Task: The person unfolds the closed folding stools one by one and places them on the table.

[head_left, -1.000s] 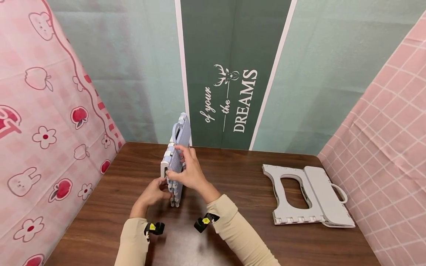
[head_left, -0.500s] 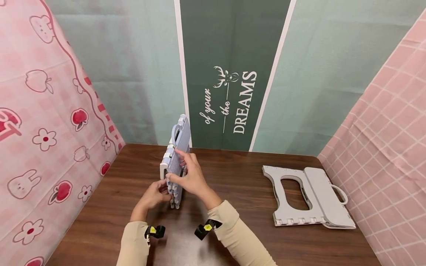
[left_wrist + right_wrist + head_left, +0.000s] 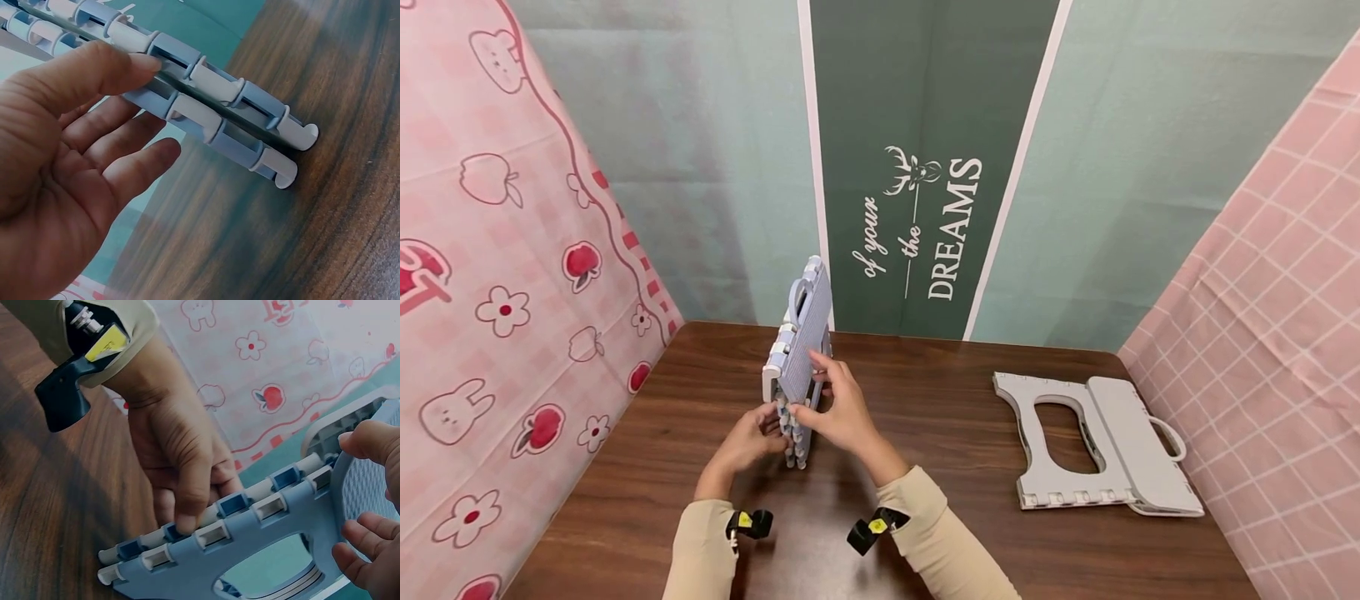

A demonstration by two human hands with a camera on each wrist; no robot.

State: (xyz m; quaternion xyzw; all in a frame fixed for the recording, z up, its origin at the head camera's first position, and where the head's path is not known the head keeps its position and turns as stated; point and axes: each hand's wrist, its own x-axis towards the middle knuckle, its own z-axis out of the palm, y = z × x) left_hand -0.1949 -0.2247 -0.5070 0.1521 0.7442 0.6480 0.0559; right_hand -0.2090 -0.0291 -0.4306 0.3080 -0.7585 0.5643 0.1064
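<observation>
A folded blue-and-white step stool (image 3: 805, 333) stands on its end on the table, carry handle at its left edge. My left hand (image 3: 748, 437) is at its near hinged side. In the left wrist view the thumb (image 3: 140, 65) lies on the hinge row and the fingers curl in behind, so the left hand (image 3: 69, 156) pinches that edge. My right hand (image 3: 842, 408) is on the right side of the stool, fingers loosely spread. In the right wrist view its thumb (image 3: 369, 439) is at the corner of the textured seat panel (image 3: 369, 481).
A second folding stool (image 3: 1060, 492), white with a loop handle, lies flat at the right of the brown wooden table (image 3: 925, 375). Green cloth (image 3: 715, 167) hangs behind, with pink printed cloth (image 3: 535, 275) at the left and pink checked cloth (image 3: 1262, 333) at the right.
My right hand has slid down and slightly right, its fingertips leaving the stool's upper edge for the panel's side. The left hand and the stool have hardly moved.
</observation>
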